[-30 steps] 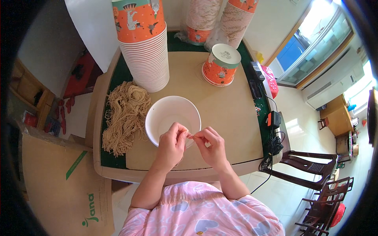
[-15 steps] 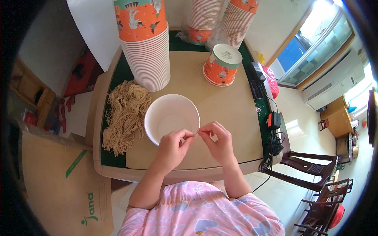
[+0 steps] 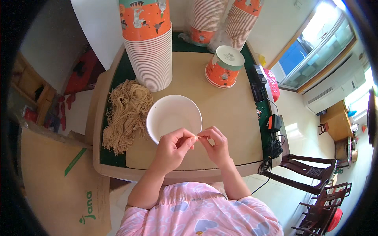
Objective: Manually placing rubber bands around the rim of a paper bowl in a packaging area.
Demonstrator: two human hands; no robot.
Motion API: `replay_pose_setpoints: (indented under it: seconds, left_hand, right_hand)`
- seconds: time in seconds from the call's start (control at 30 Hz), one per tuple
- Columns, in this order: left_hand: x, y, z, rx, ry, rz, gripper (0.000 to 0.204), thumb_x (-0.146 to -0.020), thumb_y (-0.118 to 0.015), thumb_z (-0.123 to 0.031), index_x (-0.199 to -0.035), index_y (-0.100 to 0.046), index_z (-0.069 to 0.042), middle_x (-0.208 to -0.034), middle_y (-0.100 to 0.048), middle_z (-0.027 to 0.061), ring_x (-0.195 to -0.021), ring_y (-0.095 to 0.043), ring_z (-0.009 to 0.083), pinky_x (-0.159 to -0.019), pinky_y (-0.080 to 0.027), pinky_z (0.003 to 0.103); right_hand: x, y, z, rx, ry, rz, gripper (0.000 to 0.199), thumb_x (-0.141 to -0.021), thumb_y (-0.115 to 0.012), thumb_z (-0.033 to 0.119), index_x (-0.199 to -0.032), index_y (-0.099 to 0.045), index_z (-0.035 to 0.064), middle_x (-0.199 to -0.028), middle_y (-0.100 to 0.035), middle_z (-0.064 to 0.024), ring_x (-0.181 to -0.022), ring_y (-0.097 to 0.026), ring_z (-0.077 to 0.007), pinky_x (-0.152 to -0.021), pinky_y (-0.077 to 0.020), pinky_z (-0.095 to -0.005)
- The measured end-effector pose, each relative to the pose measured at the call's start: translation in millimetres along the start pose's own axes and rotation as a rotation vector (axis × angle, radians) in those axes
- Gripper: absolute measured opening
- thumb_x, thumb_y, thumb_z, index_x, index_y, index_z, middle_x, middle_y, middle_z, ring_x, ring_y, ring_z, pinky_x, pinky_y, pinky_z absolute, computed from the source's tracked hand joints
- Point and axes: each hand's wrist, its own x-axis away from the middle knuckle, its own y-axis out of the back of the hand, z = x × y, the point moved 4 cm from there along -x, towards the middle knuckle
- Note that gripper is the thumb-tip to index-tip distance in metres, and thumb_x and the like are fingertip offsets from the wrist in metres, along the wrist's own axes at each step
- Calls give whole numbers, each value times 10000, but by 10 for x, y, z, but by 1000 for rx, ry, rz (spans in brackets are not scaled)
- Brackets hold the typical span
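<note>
A white paper bucket [image 3: 174, 114] stands on the table with its open mouth toward me. At its near right rim my left hand [image 3: 175, 147] is closed, thumb and forefinger pinched together. My right hand [image 3: 215, 145] meets it there in a similar pinch. A tiny pale bit shows between the fingertips, too small to name. To the left of the bucket lies a loose heap of tan string [image 3: 128, 116]. Behind the heap rises a tall stack of nested paper buckets [image 3: 151, 59], orange printed at the top with white rims below.
An upside-down orange bucket [image 3: 224, 67] stands at the back right, with more stacked buckets [image 3: 206, 15] in clear plastic behind. Black adapters and cables [image 3: 274, 147] line the table's right edge. A dark wooden chair [image 3: 305, 169] stands right; a cardboard box [image 3: 59, 177] is at left.
My fingertips have drawn closer together at the bucket's rim, and the pale bit between them shows less. The whole view has shifted slightly; the bucket and string heap lie as before.
</note>
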Motion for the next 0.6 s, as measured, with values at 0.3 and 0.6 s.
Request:
replay_pose_setpoints:
  seconds: [0.3,0.6]
  left_hand:
    - [13,545,-161,-81,54,-21,168,-891,-561,-3,-1043,-626,-36,-738,-635,18,-622,-559,44,-579,-435,171]
    - [-103,538,39,368,130,32,172,-921,-546,-54,-1033,-656,14,-906,-675,84,-682,-577,81,-570,-460,209]
  right_hand:
    - [-451,454,-502,-273,-131,355,56,-863,-612,-15,-918,-613,-4,-916,-605,-40,-853,-567,-112,-775,-469,-257]
    - [-1307,396,-736,-80,-214,472,84,-869,-609,33,-948,-634,14,-890,-642,-32,-820,-600,-96,-754,-490,-255]
